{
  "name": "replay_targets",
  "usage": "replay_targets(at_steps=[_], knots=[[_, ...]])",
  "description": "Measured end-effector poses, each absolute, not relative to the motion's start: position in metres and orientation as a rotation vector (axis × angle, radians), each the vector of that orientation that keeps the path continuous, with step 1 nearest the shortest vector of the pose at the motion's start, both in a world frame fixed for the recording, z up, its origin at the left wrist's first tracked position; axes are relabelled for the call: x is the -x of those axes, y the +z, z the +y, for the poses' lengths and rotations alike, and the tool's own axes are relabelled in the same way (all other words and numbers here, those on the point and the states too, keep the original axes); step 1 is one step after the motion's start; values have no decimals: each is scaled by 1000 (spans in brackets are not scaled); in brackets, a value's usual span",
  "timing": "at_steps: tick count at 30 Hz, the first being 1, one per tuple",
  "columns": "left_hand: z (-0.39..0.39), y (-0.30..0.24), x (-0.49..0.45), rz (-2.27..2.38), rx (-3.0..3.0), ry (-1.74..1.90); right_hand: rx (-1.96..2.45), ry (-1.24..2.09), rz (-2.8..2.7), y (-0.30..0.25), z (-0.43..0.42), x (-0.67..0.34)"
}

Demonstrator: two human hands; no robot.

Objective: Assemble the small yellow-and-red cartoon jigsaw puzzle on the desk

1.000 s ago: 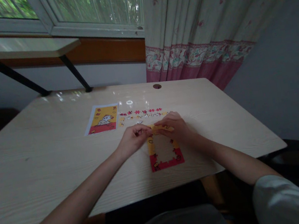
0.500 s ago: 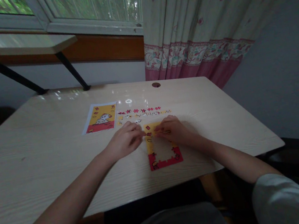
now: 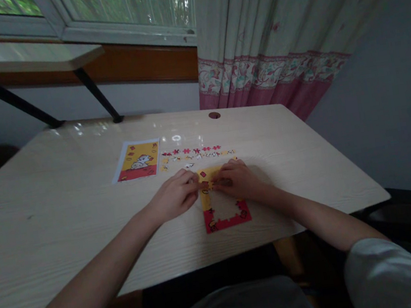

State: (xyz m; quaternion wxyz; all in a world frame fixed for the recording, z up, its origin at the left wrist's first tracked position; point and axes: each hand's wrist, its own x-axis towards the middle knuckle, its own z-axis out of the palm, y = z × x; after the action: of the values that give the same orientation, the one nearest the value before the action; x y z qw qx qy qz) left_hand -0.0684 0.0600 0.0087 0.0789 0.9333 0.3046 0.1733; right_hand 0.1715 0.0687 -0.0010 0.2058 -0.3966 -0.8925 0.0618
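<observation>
A jigsaw puzzle frame (image 3: 225, 217), yellow above and red below with an open middle, lies on the pale wooden table (image 3: 65, 219). My left hand (image 3: 175, 195) rests at its upper left corner, fingers curled and pressed on the border. My right hand (image 3: 236, 179) covers the upper right part, fingers bent down onto the pieces there. Whether either hand pinches a piece is hidden. Loose red and yellow puzzle pieces (image 3: 196, 154) lie in rows just beyond the hands. A reference picture card (image 3: 136, 160) with a white cartoon animal lies to the left of them.
A cable hole (image 3: 214, 115) sits near the table's far edge. A curtain (image 3: 269, 38) with a pink hem hangs at the back right. A window (image 3: 124, 7) and a shelf on black brackets (image 3: 24, 59) lie beyond the table.
Both hands have lowered from a raised pinch over the frame's top edge onto its upper corners. The yellow top strip now lies flat against the frame.
</observation>
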Motion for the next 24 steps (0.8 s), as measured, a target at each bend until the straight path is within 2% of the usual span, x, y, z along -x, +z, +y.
replay_targets(at_steps=[14, 24], knots=[[58, 10, 64, 957, -2917, 475, 1023, 179, -2508, -3, 69, -170], [55, 12, 60, 922, -2915, 467, 881, -121, -2746, 9, 58, -175]])
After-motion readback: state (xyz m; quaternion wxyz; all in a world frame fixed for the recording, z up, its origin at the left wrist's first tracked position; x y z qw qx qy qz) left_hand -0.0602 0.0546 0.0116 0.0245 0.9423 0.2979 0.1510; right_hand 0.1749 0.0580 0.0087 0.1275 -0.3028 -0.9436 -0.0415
